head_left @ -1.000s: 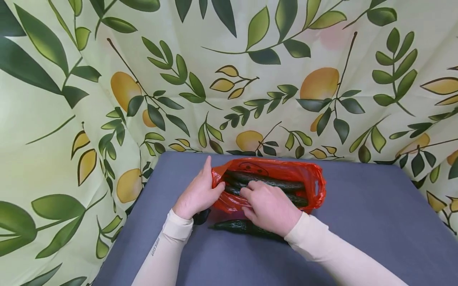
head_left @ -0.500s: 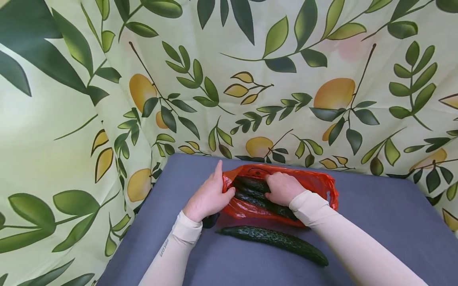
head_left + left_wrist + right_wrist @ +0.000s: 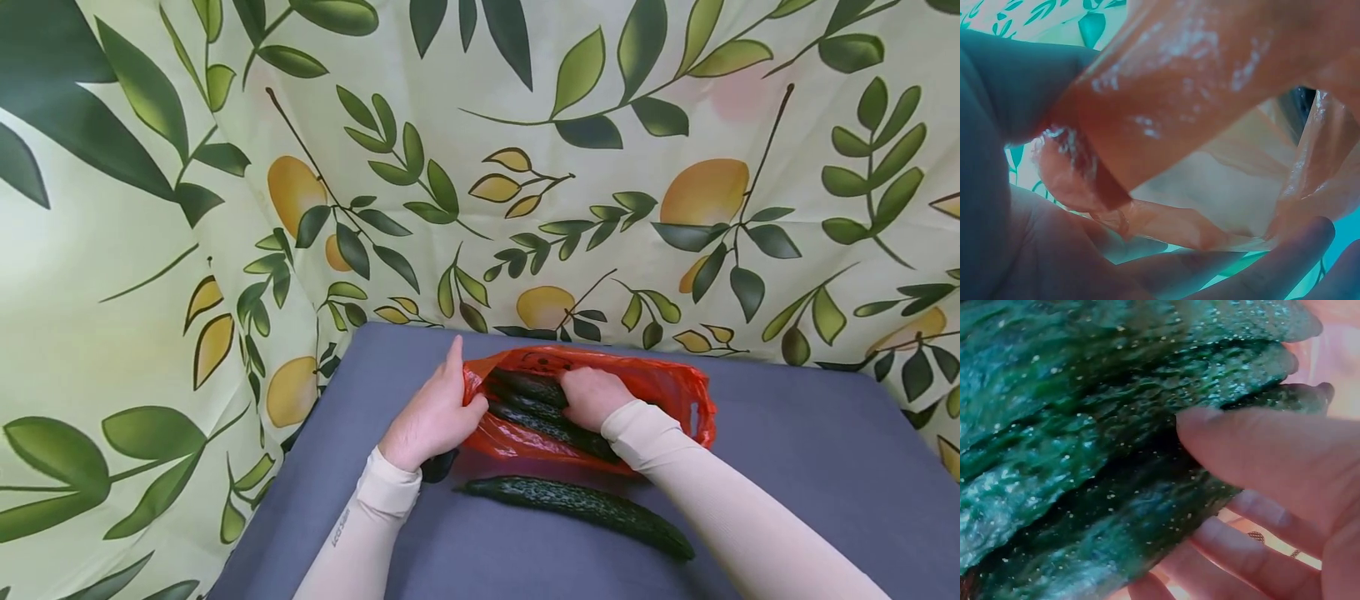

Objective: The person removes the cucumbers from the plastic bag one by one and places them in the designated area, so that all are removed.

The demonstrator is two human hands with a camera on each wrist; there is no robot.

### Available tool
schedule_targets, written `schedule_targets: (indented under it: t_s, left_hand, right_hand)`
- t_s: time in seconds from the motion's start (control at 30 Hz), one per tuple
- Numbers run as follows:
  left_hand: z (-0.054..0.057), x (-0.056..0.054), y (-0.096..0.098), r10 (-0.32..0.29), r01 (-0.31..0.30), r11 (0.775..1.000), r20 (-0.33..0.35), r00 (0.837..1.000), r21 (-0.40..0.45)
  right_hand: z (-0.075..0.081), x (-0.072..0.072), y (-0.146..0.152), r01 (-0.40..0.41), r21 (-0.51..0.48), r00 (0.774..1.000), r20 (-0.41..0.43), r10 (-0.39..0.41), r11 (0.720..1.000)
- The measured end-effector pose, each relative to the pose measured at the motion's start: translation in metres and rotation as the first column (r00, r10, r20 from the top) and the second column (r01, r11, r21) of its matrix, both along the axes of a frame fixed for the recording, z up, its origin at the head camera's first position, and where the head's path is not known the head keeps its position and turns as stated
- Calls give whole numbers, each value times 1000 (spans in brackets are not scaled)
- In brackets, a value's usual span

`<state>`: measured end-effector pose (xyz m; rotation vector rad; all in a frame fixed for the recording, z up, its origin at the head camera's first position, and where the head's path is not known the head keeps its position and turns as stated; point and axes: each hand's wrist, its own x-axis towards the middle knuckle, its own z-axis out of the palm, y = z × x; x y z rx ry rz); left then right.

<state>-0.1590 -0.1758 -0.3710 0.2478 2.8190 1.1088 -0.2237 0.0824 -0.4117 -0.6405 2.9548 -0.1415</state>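
A red plastic bag [image 3: 510, 442] lies on its side with its mouth spread, and several dark green bumpy cucumbers [image 3: 540, 427] are inside. At the bag's left end my left hand [image 3: 435, 417] pinches the thin film [image 3: 1166, 94], thumb on one side and fingers beneath. My right hand [image 3: 596, 396] reaches into the bag and grips the rearmost cucumber [image 3: 1104, 531]; in the right wrist view its thumb lies over the top and the other fingers curl below, partly hidden. Outside, in front of the bag, another cucumber [image 3: 577, 504] rests apart from both hands.
A grey-blue table [image 3: 780, 467] carries everything. Behind it and to the left hangs a cloth [image 3: 420, 75] printed with leaves and fruit. Something small and black [image 3: 438, 467] shows under my left wrist.
My right hand has moved from the bag's front edge, above the loose cucumber, back into the bag and onto the rear cucumber. The left hand keeps its hold. The head view has shifted slightly.
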Motion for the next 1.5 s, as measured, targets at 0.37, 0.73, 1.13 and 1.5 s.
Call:
schedule_targets:
  t_s: [0.37, 0.73, 1.13, 1.5]
  left_hand:
    - [0, 0, 1, -5, 5, 1000, -10, 1000, 9]
    - [-3, -1, 4, 9, -9, 1000, -4, 1000, 6]
    - [-1, -3, 0, 15, -15, 1000, 11, 1000, 6]
    - [2, -9, -4, -15, 13, 999, 55, 998, 35]
  right_hand:
    - [-8, 0, 3, -22, -16, 994, -106, 20, 1000]
    - [4, 13, 11, -74, -58, 994, -83, 69, 996]
    - [24, 42, 23, -142, -71, 986, -99, 135, 987]
    - [53, 73, 42, -264, -108, 946, -224, 236, 958]
